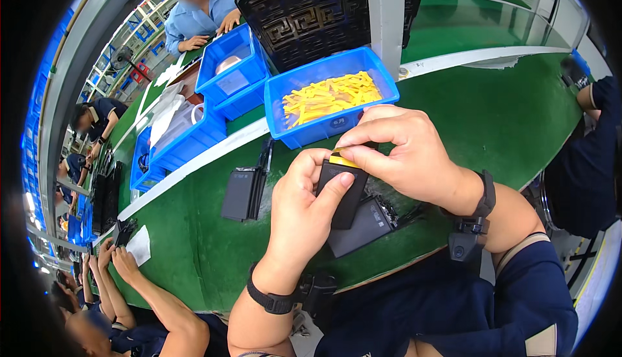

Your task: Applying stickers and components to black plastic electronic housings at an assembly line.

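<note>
Left fingers (333, 192) pinch a flat black pack (345, 209) between them; right fingers (379, 131) pinch the yellow strip (343, 161) at its top end! Just beyond them, a blue bin (302, 138) of yellow pieces (330, 98); to their left, on the green table (505, 117), stacked black packs (238, 193).

head camera | looks down | near left hand (303, 205), right hand (409, 153) (wide fisheye)

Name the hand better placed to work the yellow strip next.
Probably the right hand: its fingertips are at the yellow strip, while the left hand is busy gripping the black pack.
</note>
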`<action>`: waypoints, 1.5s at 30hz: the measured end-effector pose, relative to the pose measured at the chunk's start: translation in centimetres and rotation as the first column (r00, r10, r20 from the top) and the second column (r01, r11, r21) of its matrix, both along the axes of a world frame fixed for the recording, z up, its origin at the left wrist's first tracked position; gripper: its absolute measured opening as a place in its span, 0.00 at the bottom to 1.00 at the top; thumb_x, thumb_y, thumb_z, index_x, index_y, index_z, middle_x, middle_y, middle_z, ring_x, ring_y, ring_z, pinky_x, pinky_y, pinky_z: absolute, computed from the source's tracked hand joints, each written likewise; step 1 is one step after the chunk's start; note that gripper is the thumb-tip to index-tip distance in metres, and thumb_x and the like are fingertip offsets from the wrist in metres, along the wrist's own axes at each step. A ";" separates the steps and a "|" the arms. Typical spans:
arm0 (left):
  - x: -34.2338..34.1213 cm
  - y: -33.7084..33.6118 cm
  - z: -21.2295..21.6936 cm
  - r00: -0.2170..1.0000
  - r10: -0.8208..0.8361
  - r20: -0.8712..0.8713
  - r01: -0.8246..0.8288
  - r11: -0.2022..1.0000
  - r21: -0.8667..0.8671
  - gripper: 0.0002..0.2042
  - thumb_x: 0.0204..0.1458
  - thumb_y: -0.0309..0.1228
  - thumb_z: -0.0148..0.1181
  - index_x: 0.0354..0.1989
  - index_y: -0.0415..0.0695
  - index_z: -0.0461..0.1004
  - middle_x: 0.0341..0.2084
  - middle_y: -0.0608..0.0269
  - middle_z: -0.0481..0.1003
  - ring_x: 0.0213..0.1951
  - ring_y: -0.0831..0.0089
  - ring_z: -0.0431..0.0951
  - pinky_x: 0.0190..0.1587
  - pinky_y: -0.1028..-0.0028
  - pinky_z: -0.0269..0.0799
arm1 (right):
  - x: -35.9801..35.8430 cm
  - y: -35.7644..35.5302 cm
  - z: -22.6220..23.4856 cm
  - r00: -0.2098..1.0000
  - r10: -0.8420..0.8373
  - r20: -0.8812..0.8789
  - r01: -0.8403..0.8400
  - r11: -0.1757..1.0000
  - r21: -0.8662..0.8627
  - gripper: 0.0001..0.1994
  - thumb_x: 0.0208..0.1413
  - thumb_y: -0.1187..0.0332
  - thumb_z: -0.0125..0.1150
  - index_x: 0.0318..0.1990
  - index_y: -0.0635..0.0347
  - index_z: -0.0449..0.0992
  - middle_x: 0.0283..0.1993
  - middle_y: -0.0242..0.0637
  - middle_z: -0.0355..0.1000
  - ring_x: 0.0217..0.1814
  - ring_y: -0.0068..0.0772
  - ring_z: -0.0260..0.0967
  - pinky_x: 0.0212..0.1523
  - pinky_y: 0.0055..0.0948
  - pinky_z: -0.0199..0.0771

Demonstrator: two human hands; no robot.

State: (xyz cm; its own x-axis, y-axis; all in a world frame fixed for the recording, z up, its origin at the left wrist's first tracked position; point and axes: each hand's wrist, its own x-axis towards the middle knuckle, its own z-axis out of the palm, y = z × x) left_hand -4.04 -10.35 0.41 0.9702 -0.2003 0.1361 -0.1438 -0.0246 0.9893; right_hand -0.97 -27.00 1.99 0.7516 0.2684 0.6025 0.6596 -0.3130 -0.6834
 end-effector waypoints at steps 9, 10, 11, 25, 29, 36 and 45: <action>-0.1 -0.4 -0.3 1.000 0.006 0.028 -0.008 0.998 0.056 0.09 0.50 0.24 0.57 0.39 0.37 0.68 0.28 0.65 0.75 0.31 0.84 0.72 0.34 0.82 0.67 | 0.6 0.2 -1.0 0.991 -0.033 0.127 0.040 0.998 -0.053 0.07 0.39 0.70 0.60 0.26 0.63 0.75 0.26 0.39 0.71 0.32 0.40 0.68 0.35 0.34 0.68; -0.1 -0.4 -0.4 0.998 0.012 0.059 -0.018 0.994 0.107 0.09 0.50 0.24 0.57 0.39 0.37 0.68 0.27 0.65 0.75 0.30 0.83 0.72 0.34 0.81 0.67 | 0.6 0.2 -1.0 0.993 -0.024 0.116 0.032 0.997 -0.066 0.07 0.38 0.70 0.60 0.26 0.63 0.75 0.26 0.39 0.70 0.32 0.41 0.68 0.36 0.34 0.68; -0.1 -0.4 -0.5 0.998 0.011 0.059 -0.017 0.994 0.107 0.09 0.50 0.24 0.57 0.39 0.37 0.68 0.27 0.65 0.75 0.30 0.83 0.72 0.34 0.81 0.67 | 0.7 0.1 -1.1 0.993 -0.025 0.116 0.033 0.997 -0.067 0.07 0.38 0.70 0.60 0.26 0.63 0.75 0.26 0.39 0.70 0.32 0.41 0.68 0.36 0.34 0.68; 0.0 -0.3 -0.2 0.991 0.097 0.096 -0.095 0.995 -0.023 0.08 0.54 0.22 0.51 0.42 0.35 0.67 0.31 0.62 0.76 0.32 0.84 0.72 0.35 0.82 0.67 | 0.8 -1.0 0.6 0.953 0.028 0.303 0.072 0.947 -0.314 0.07 0.35 0.74 0.61 0.26 0.62 0.73 0.32 0.37 0.69 0.43 0.42 0.67 0.55 0.44 0.59; 0.6 -0.1 -0.5 0.991 0.116 0.072 -0.109 0.990 -0.086 0.09 0.54 0.22 0.52 0.42 0.35 0.67 0.32 0.63 0.76 0.33 0.86 0.72 0.34 0.84 0.67 | 0.0 -0.8 1.1 0.827 0.034 0.561 0.195 0.919 -0.343 0.08 0.35 0.76 0.63 0.27 0.58 0.73 0.34 0.33 0.71 0.45 0.40 0.68 0.60 0.50 0.55; 0.3 0.1 -0.3 0.998 0.031 -0.051 -0.044 0.963 -0.267 0.09 0.54 0.21 0.50 0.44 0.38 0.65 0.37 0.60 0.74 0.38 0.80 0.74 0.42 0.82 0.68 | 0.0 -0.6 0.7 0.913 0.026 0.407 0.043 0.986 -0.159 0.09 0.36 0.79 0.63 0.27 0.56 0.73 0.34 0.31 0.73 0.47 0.38 0.69 0.60 0.49 0.56; 0.2 0.3 -0.3 0.969 0.112 0.221 -0.106 0.994 -0.038 0.11 0.54 0.21 0.52 0.44 0.37 0.63 0.34 0.61 0.75 0.36 0.81 0.73 0.39 0.81 0.67 | -0.2 -0.6 0.7 0.931 0.010 0.366 0.069 0.977 -0.204 0.07 0.38 0.78 0.63 0.27 0.56 0.74 0.36 0.30 0.74 0.48 0.40 0.69 0.61 0.52 0.52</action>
State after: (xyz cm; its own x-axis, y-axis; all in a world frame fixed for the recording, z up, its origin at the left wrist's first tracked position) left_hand -3.79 -10.02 0.09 0.9309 -0.0890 0.3543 -0.3579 -0.0270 0.9334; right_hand -1.14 -27.60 2.64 0.5014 0.3993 0.7676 0.8378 -0.4456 -0.3155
